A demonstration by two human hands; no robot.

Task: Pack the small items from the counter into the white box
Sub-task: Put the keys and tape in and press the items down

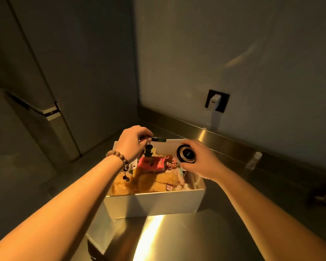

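White box [154,203] at frame centre on steel counter [224,232], open top. Inside: tan plush [154,180], pink packet [150,163], reddish item [170,161]. Left hand [133,143] at box's 11 o'clock corner, pinching a dark charm [148,150] with flat tag. Right hand [199,160] at 2 o'clock, gripping a black round can [186,153] above box. Bead bracelet [119,157] on left wrist. Wall socket [217,100] at 1 o'clock.

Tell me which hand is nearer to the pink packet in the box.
Left, narrowly, as far as this single view shows. The left hand holds a dark keychain dangling just above the pink packet. The right hand, holding a round black object, is off to the packet's right.
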